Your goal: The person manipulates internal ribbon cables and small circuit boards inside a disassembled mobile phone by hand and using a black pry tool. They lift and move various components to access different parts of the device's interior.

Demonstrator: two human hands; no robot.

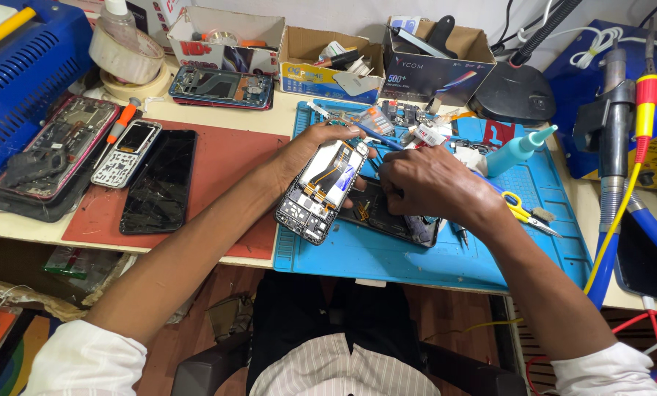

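- The left hand [315, 144] reaches in from the lower left of the frame, forearm bare and white sleeve rolled up, and clamps around the opened phone [321, 192], fingers curled over its top edge and thumb along its side.
- It holds the phone tilted just above the blue work mat [446, 257], near the middle of the frame.
- The right hand [427, 183] comes in from the lower right, knuckles up, fingers bent down and pressed together on a dark phone part [387, 216] lying flat on the mat just right of the opened phone.
- A thin blue tool [376, 137] pokes out up-left from between the two hands; which hand grips it is hard to tell, since the right hand's fingertips are hidden under its own knuckles.
- Most of the dark part is covered by the right hand; only its lower edge and corner show.
- The opened phone has its back off: a black frame, a pale metal plate in the middle, an orange flex cable across it and small boards at both ends.
- On the red mat [226, 169] at the left of the counter lie a cracked black screen [158, 182] and a small keypad phone [127, 152].
- Yellow-handled scissors [523, 211] rest on the blue mat, right of the right hand.
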